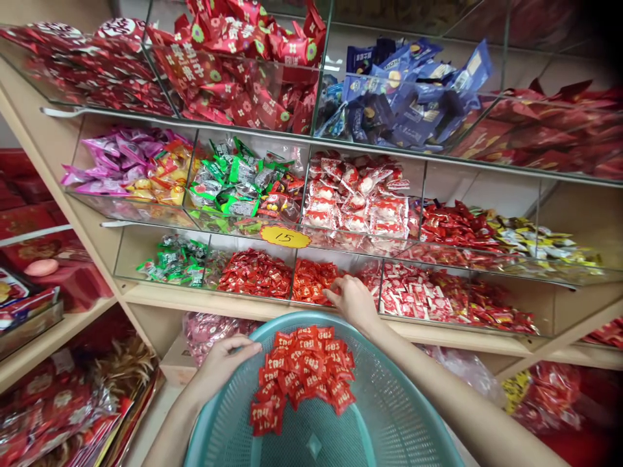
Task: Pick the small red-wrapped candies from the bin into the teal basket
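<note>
A teal plastic basket (399,389) fills the lower middle, with a pile of small red wrapped candies (306,366) toward its far side. My left hand (228,360) rests at the basket's left rim, thumb over the edge and the other fingers partly hidden. My right hand (354,299) reaches past the far rim to the bottom shelf's compartment of orange-red candies (311,279). Its fingers are bent together at the candies; whatever lies between them is too small to make out.
Clear dividers and front panels split the shelves of wrapped candies. A yellow price tag (285,237) marked 15 hangs above the bottom row. Bagged goods (48,402) lie at lower left, and a wooden shelf edge (195,299) runs behind the basket.
</note>
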A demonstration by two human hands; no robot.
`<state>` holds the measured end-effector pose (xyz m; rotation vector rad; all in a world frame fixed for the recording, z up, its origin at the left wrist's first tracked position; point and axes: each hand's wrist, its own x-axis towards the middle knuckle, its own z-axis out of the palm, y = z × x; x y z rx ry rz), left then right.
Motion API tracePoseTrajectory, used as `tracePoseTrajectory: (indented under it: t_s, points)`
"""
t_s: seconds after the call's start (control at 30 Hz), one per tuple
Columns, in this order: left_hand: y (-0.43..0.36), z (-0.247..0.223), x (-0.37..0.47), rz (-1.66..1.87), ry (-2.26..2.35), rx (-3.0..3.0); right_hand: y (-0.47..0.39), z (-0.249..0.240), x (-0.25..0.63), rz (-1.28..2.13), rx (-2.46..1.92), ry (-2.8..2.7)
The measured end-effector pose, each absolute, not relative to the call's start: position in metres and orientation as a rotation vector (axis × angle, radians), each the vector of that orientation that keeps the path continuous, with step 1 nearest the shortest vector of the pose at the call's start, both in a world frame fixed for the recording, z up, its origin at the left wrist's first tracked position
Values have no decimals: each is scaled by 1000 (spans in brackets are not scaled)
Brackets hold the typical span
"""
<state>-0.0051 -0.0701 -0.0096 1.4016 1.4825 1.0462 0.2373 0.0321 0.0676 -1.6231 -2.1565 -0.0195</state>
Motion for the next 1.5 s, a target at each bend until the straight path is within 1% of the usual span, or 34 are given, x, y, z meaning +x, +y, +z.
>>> tracePoseTrajectory:
  t_s: [0.1, 0.23, 0.7, 0.83, 1.0, 1.07, 1.17, 1.27, 1.37, 1.5]
  points:
    - [-70, -8, -4, 1066, 1479, 1392, 44, 68, 225, -167, -1754, -2245]
    - [-71, -8, -4, 1065, 1482, 1383, 50, 66, 205, -221, -1847, -2303]
    - [-70, -9, -5, 1047, 1473, 1362, 61, 67, 195, -62, -2004, -2353]
    - [-70, -12, -6, 1050, 1467, 1373, 60, 73, 196, 13, -2050, -2331]
    - [-71, -10, -6, 1040, 1488, 1396, 56, 85, 206, -1, -2061, -2282]
    - [-71, -10, -5, 1046, 1486, 1387, 52, 91, 215, -24, -2011, -2275]
    - [-71, -11, -5, 1052, 1471, 1390, 35, 97, 228, -12, -1756, -2298]
    - [-71, -11, -5, 1052, 1470, 1392, 5, 92, 232, 209, -1405, -2351]
    - [-71, -10, -5, 1058, 1474, 1400, -26, 67, 221, 495, -1151, -2437]
    - [-72, -9, -5, 1075, 1439, 1446, -48, 15, 197, 729, -1019, -2619]
